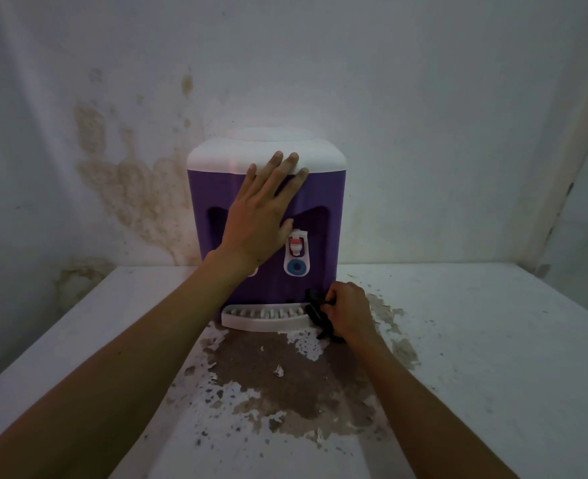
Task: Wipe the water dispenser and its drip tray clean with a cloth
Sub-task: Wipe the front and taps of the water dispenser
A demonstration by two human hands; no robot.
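A purple water dispenser (323, 209) with a white top stands at the back of a white counter against the wall. My left hand (263, 210) lies flat on its front, fingers straight and reaching the white top. A red-capped tap (296, 244) and a blue ring sit below my thumb. The white slotted drip tray (261, 316) juts from the base. My right hand (346, 311) grips a dark cloth (315, 311) bunched against the tray's right end and the dispenser's lower right corner.
The counter (475, 340) has a large patch of peeled, brown-stained paint (285, 371) in front of the tray. The wall (133, 188) behind carries damp stains on the left. A side wall closes in on the right.
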